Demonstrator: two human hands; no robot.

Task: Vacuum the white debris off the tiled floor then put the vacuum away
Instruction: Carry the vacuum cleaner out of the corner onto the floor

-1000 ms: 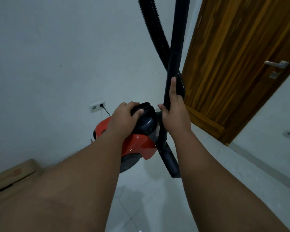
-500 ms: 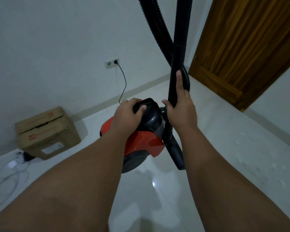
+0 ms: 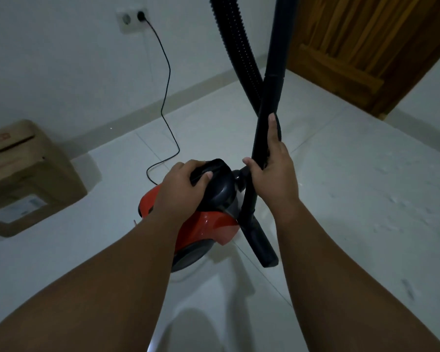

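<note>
Red and black canister vacuum (image 3: 208, 224) on white tiled floor (image 3: 341, 174), left hand (image 3: 181, 186) clenched on its black handle, right hand (image 3: 272, 171) grasping black rigid wand (image 3: 272, 92), closed brown cardboard box (image 3: 23, 179) left of vacuum, contents hidden, white debris (image 3: 391, 199) right, view tilted lower than before.

cardboard box (image 3: 28, 179) by wall | wooden door (image 3: 366, 47) | wall socket (image 3: 131, 19), possibly double

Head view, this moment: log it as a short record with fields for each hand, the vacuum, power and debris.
left hand: grip closed on the vacuum's black handle
right hand: grip around the black wand
vacuum body: red, carried above the tiled floor
cord: plugged into wall socket
white debris: scattered at right
cardboard box: left, by wall
</note>
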